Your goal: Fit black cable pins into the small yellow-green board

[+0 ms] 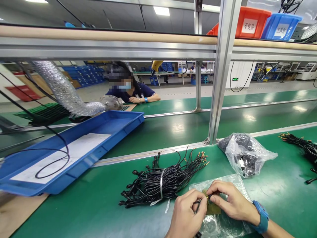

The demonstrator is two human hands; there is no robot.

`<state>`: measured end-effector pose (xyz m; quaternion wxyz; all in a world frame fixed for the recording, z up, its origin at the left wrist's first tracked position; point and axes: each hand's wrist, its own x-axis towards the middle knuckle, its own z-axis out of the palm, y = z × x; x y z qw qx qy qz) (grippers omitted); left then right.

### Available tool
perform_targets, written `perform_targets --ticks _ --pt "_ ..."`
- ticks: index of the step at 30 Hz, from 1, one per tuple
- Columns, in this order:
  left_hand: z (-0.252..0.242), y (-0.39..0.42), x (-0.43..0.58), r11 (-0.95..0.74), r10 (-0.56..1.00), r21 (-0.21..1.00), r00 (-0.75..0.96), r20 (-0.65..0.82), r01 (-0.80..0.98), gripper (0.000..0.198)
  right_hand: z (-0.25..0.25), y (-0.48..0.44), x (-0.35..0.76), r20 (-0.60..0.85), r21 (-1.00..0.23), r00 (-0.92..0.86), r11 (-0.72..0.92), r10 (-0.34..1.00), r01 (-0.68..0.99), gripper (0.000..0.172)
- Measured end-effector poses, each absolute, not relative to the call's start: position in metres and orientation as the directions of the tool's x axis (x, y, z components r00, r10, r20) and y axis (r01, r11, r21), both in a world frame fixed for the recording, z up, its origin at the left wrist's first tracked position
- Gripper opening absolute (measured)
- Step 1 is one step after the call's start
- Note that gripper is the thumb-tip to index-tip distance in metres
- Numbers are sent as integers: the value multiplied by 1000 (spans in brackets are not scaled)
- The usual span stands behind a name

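My left hand is closed in a pinch on a black cable, whose lower end shows beneath the palm. Opposite it, my right hand pinches a small dark piece at the cable's end, mostly covered by the fingers. A bit of yellow shows where the fingertips of both hands nearly meet. Below them an olive-brown square piece lies on a clear plastic bag. To the left rests a tied bundle of black cables, with copper-coloured ends at the right and black connectors at the left.
A clear bag of black parts sits behind my right hand. More black cables lie at far right. A blue tray with paper stands left. A metal post rises ahead. Across the bench sits a masked person beside a foil duct.
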<state>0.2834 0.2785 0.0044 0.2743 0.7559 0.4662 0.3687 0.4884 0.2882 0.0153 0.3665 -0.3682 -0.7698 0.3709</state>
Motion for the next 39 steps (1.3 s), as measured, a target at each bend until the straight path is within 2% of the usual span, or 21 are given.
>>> perform_targets --ticks 3,4,5,7,11,14,23,32,35,39 --pt "7 278 279 -348 914 830 353 198 435 12 12 288 488 247 -859 -439 405 864 314 17" --pt "8 278 277 -325 914 848 369 168 418 15 11 289 489 234 -867 -428 386 873 314 16" --pt "8 279 275 -312 914 856 376 152 412 16 10 289 489 226 -875 -416 371 881 311 15" --pt "7 281 272 -324 915 844 369 165 427 6 7 290 490 217 -882 -398 354 891 312 12" --pt "-2 286 273 -411 897 789 354 263 456 20 2 291 489 233 -870 -391 370 891 326 10" --pt "-10 286 276 -432 895 774 324 306 464 22 -3 290 485 263 -863 -403 400 877 309 11" --pt "-28 287 285 -445 886 761 353 299 472 24 -14 288 479 383 -804 -451 531 806 266 7" --pt "-31 290 284 -474 873 736 367 321 483 23 -21 291 489 303 -729 -543 557 783 397 7" --pt "-31 290 284 -472 873 747 367 322 468 23 -26 291 486 283 -744 -552 543 784 389 7" --pt "-33 290 284 -426 895 787 334 296 446 23 -34 288 478 307 -808 -479 491 822 325 9"
